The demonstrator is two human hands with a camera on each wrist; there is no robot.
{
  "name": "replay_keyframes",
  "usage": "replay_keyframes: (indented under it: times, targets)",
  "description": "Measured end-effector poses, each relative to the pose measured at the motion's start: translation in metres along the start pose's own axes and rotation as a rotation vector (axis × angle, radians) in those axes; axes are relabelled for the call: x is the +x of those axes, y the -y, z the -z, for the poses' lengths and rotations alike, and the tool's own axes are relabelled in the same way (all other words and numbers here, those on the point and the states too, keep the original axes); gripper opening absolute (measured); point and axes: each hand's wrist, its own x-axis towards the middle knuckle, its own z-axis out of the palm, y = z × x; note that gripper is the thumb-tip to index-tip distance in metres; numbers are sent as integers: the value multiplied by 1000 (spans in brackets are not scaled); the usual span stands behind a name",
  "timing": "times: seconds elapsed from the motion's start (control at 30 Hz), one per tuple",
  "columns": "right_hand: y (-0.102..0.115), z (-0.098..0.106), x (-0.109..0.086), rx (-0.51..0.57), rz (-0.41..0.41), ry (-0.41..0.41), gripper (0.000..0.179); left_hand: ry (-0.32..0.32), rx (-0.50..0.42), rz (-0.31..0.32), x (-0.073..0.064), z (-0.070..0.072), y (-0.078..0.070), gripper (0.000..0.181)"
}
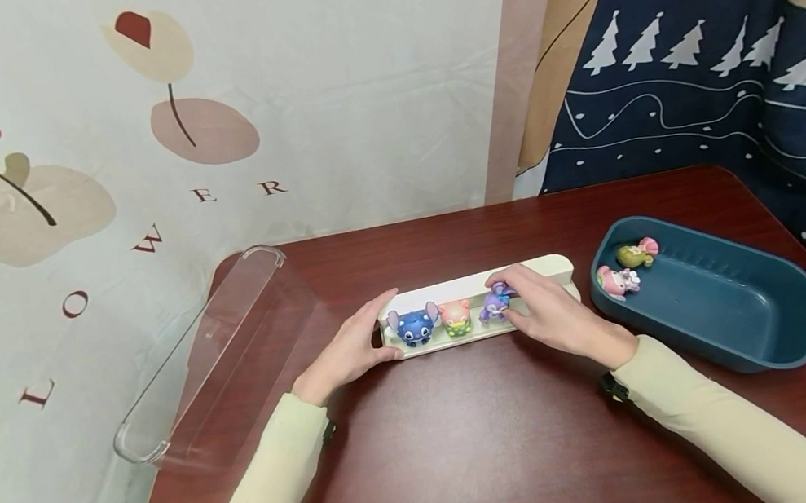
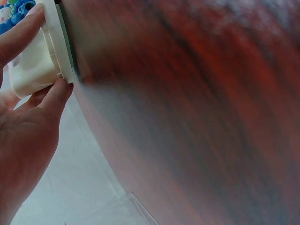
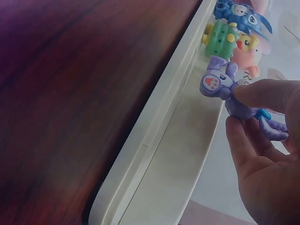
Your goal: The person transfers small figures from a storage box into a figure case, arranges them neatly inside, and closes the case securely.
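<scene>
A long cream-white display tray (image 1: 444, 290) lies on the dark red table. My left hand (image 1: 346, 354) grips its left end, thumb at the front and fingers behind. Inside that end stands a blue big-eared figurine (image 1: 414, 328), beside it a pink figurine (image 1: 456, 318) with a green lower part. Further right, my right hand (image 1: 556, 316) pinches a purple figurine (image 1: 494, 302) between thumb and fingers, over the tray. From the right wrist view, the purple figurine (image 3: 218, 84) shows a pawprint on its foot and a blue bow. Fingers partly hide its head.
To the right stands a dark teal bin (image 1: 734, 241) holding a pink-and-white figurine (image 1: 616, 282) and an olive figurine with a pink top (image 1: 637, 254). A clear plastic cover (image 1: 219, 361) lies at the table's left edge. Printed cloth (image 1: 360, 125) hangs behind the table.
</scene>
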Motion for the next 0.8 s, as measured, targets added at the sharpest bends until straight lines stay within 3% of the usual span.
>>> replay_keyframes:
  times: [0.53, 0.8]
  targets:
    - [-2, -6, 5, -31, 54, 61, 51, -9, 5, -7, 0, -1, 1, 98]
    - [-5, -7, 5, -54, 45, 66, 68, -13, 0, -9, 1, -2, 2, 98]
